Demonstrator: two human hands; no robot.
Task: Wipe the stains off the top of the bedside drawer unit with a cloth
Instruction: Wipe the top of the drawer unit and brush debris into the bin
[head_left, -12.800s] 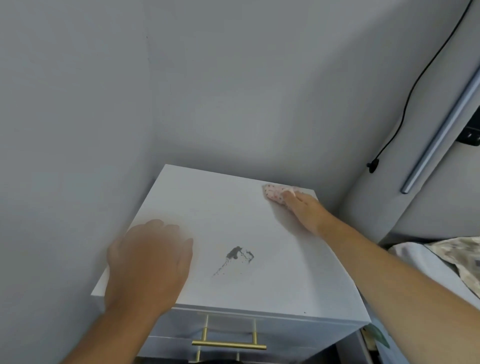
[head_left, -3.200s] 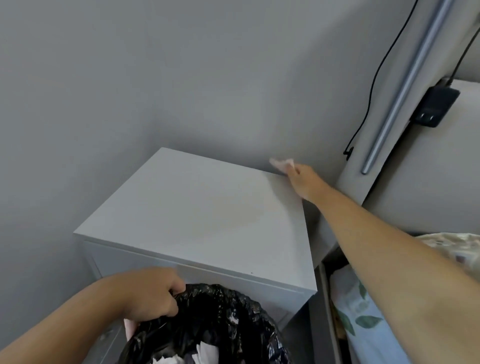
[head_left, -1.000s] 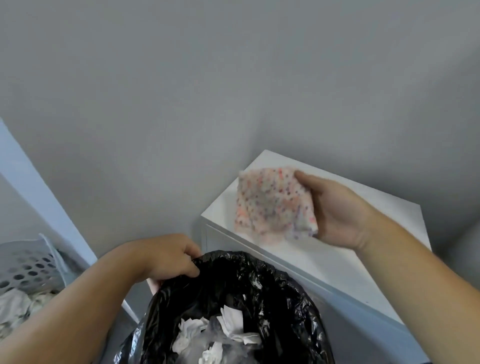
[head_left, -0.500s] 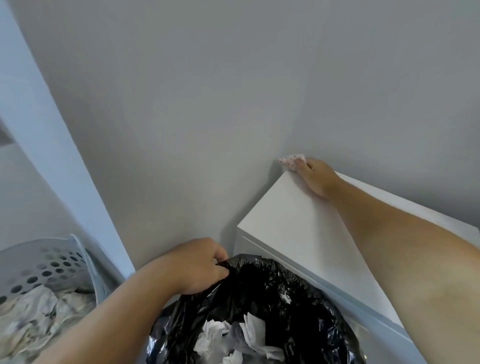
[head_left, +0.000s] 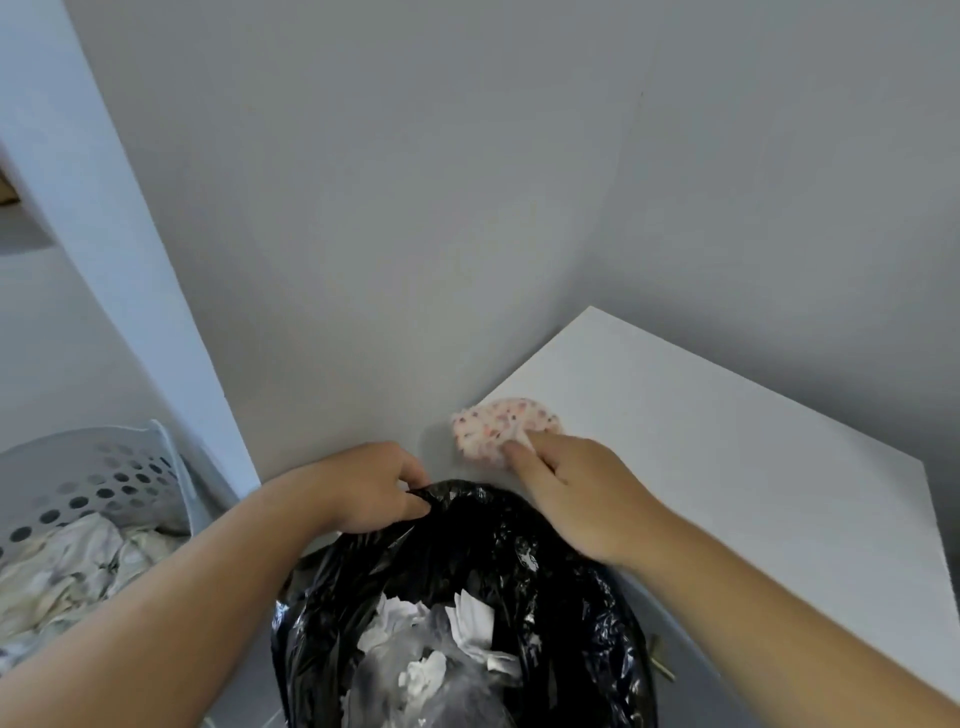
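Note:
The white top of the bedside drawer unit (head_left: 727, 457) fills the right of the view and shows no stain. A pink speckled cloth (head_left: 498, 426) lies bunched on the top's near left corner. My right hand (head_left: 576, 493) presses on the cloth with its fingertips gripping it. My left hand (head_left: 374, 483) pinches the rim of a black bin bag (head_left: 467, 561) held just below that corner. The drawer fronts are hidden behind the bag and my right arm.
Crumpled white paper (head_left: 447, 654) lies inside the bag. A perforated grey laundry basket (head_left: 93, 483) with pale fabric stands at the lower left. Grey walls meet in a corner behind the unit. A white upright panel (head_left: 104, 249) rises on the left.
My right hand has drawn the cloth from the far left corner of the top back to the near left corner beside the bag. My left hand still holds the bag rim.

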